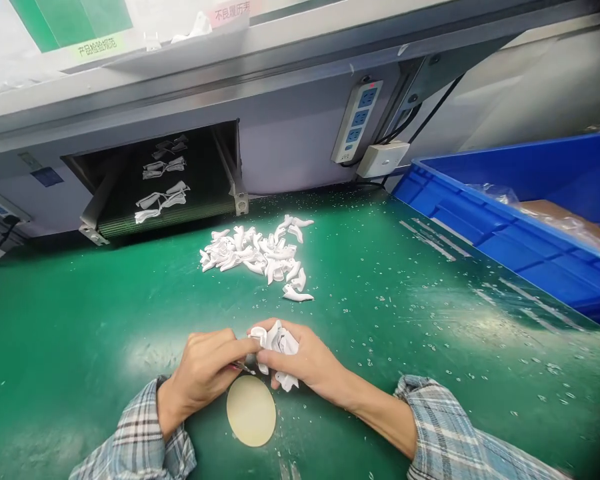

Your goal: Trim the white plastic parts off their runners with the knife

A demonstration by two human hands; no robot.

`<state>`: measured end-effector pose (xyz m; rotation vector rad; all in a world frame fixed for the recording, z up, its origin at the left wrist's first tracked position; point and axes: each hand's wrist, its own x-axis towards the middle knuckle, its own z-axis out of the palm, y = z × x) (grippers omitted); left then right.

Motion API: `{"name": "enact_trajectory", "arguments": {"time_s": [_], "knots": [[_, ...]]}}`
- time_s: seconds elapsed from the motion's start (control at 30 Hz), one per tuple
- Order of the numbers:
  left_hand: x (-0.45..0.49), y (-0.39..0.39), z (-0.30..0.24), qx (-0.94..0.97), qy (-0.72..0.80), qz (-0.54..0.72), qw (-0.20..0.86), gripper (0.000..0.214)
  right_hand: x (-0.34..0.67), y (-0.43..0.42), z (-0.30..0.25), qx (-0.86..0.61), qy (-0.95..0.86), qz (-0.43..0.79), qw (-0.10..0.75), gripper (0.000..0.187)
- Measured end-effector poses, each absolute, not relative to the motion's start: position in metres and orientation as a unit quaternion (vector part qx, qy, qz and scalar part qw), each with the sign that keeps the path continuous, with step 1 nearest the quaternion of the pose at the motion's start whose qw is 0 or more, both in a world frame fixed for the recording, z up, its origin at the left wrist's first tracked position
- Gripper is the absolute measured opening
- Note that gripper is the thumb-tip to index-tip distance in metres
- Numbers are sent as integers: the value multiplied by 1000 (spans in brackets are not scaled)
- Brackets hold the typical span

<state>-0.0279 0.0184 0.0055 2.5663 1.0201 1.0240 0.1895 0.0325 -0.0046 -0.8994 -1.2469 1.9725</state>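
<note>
Several small white plastic parts are bunched in my right hand, its thumb closed over them. My left hand pinches a thin metal-tipped tool, whose exact kind I cannot make out. The left fingers meet the white parts at the right hand's fingertips. Just below both hands, a round cream-coloured disc lies on the green tabletop. Farther up the table is a loose pile of similar curved white parts.
A conveyor belt carrying more white parts comes through an opening at the back left. Tiny white scraps litter the table's right side. A blue bin with plastic bags borders the right edge. A power strip hangs behind.
</note>
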Motion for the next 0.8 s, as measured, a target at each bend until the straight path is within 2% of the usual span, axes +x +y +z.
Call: {"name": "enact_trajectory", "arguments": {"time_s": [0.1,0.2,0.33,0.47,0.8], "knots": [[-24,13,1,809,404,406,133,15,191,31,-6,-368,-549,658,362,25],[-20,9,0,799,450,341,207,24,192,29,-6,-359,-644,544,401,17],[-18,8,-1,790,459,279,297,36,193,28,-6,-321,-699,449,455,20],[-17,8,0,780,442,269,353,37,194,28,-9,-296,-725,408,469,27],[-16,5,-1,770,432,254,394,41,196,28,-10,-281,-749,359,481,33]]}}
